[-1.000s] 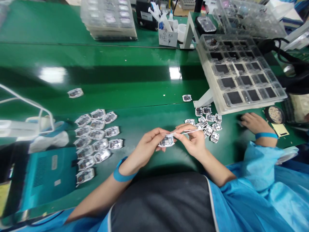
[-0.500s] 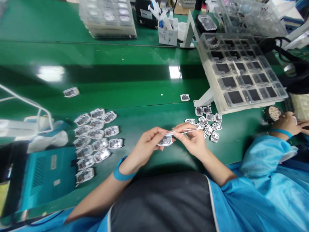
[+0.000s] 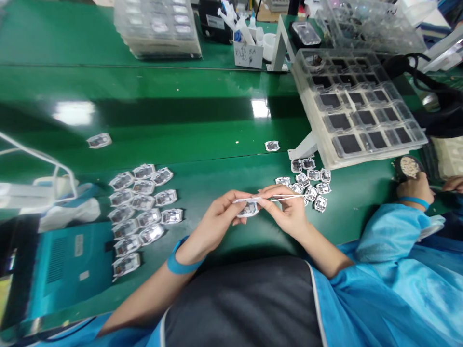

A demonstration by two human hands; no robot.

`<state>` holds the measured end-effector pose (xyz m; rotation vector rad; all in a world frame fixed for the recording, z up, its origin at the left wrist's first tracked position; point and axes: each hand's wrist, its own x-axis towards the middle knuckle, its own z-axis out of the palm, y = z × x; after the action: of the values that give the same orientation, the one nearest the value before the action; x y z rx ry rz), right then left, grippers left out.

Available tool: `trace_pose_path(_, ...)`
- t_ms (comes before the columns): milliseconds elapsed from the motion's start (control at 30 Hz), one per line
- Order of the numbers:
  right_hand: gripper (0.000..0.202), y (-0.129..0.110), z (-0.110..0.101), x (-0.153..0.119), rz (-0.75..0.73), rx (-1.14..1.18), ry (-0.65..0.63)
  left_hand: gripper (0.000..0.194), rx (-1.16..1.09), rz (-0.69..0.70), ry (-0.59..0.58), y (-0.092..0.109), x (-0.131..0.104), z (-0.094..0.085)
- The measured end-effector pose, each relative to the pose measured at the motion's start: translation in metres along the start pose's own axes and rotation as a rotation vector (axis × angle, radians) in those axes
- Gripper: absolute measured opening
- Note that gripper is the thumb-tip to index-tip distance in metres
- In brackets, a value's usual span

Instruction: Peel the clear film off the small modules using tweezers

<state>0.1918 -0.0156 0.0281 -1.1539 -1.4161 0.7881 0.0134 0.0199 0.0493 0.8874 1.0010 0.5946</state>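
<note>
A small white-framed electronic module (image 3: 249, 208) with silvery parts is pinched between the thumb and fingers of my left hand (image 3: 223, 212). My right hand (image 3: 285, 208) is closed at the module's upper right edge, thumb and index finger pressed together there. Two thin white prongs (image 3: 289, 197) stick out from between the right fingers toward the right; whether they are tweezers or leads, I cannot tell. Left of my hands lie similar modules (image 3: 142, 201) in rough rows. A looser cluster of smaller-looking modules (image 3: 303, 180) sits beyond my right hand.
Stacked clear compartment trays (image 3: 347, 120) stand on a raised stand at right. Another tray stack (image 3: 159, 29) is at the back, near a white box of syringes (image 3: 249, 54). A teal device (image 3: 72, 260) lies at left. A co-worker's hand (image 3: 415, 190) reaches to a dark dish (image 3: 408, 167).
My hands keep their hold on the module, which has tilted slightly. The co-worker's hand has moved left to the dark dish. The view has shifted a little.
</note>
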Motion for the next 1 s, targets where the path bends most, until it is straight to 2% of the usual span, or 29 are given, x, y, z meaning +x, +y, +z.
trace_pose_path(167, 0.004, 0.003, 0.002, -0.001, 0.060, 0.027, 0.048, 0.028, 0.015, 0.004, -0.025, 0.000, 0.000, -0.001)
trace_pose_path(367, 0.004, 0.002, 0.003, 0.001, -0.009, -0.003, 0.002, 0.028, 0.018, 0.031, -0.019, -0.003, 0.002, -0.001)
trace_pose_path(533, 0.010, 0.001, 0.004, 0.003, -0.100, 0.015, 0.029, 0.024, -0.032, 0.035, 0.012, -0.004, 0.007, 0.000)
trace_pose_path(733, 0.006, 0.004, 0.007, 0.002, -0.049, -0.008, 0.078, 0.020, -0.077, 0.037, 0.041, -0.004, 0.012, 0.001)
trace_pose_path(900, 0.007, 0.013, 0.005, 0.006, -0.090, -0.004, 0.068, 0.024, -0.018, 0.046, -0.027, -0.003, 0.014, -0.002)
trace_pose_path(1000, 0.007, 0.021, 0.003, 0.009, -0.041, -0.008, 0.053, 0.036, 0.044, 0.084, -0.103, -0.008, 0.018, -0.006)
